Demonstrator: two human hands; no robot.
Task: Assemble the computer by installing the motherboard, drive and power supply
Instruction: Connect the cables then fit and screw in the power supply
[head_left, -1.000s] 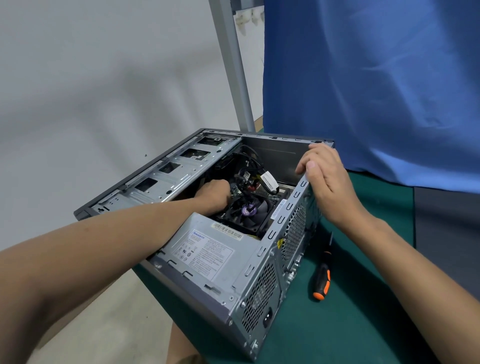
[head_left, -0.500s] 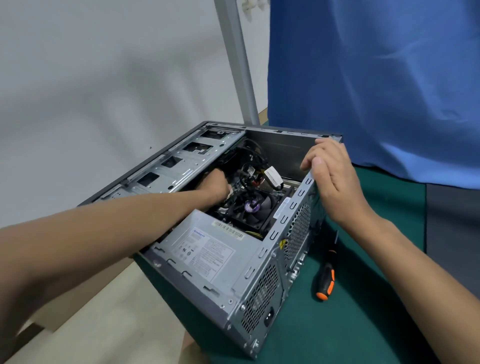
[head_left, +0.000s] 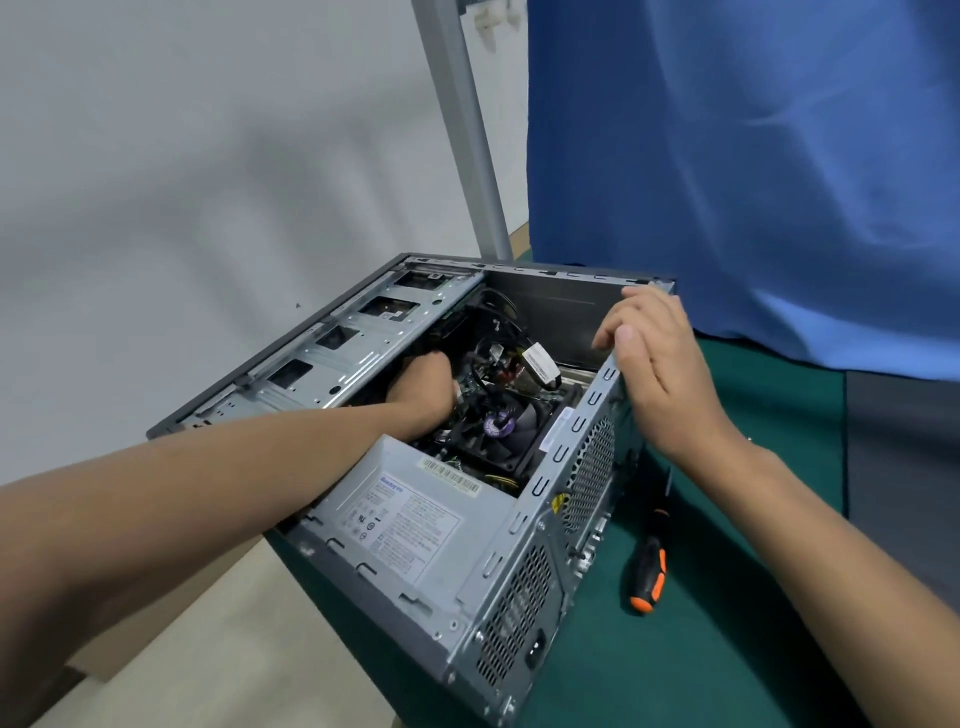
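Note:
An open grey computer case (head_left: 582, 462) lies on its side on the green table. The power supply (head_left: 410, 514) with a white label sits in its near corner. Behind it the motherboard's black fan (head_left: 506, 426) and a tangle of black cables (head_left: 498, 343) show. My left hand (head_left: 423, 387) reaches deep into the case beside the drive cage (head_left: 332, 358); its fingers are hidden among the cables. My right hand (head_left: 652, 358) rests on the case's upper rear edge, fingers bent over the rim.
A black and orange screwdriver (head_left: 649, 566) lies on the green table (head_left: 727, 597) right of the case. A person in a blue shirt (head_left: 743, 171) stands just behind the table. A grey post (head_left: 462, 124) rises behind the case.
My left hand has pushed a little further into the case toward the drive cage. My right hand has slid slightly along the rear edge.

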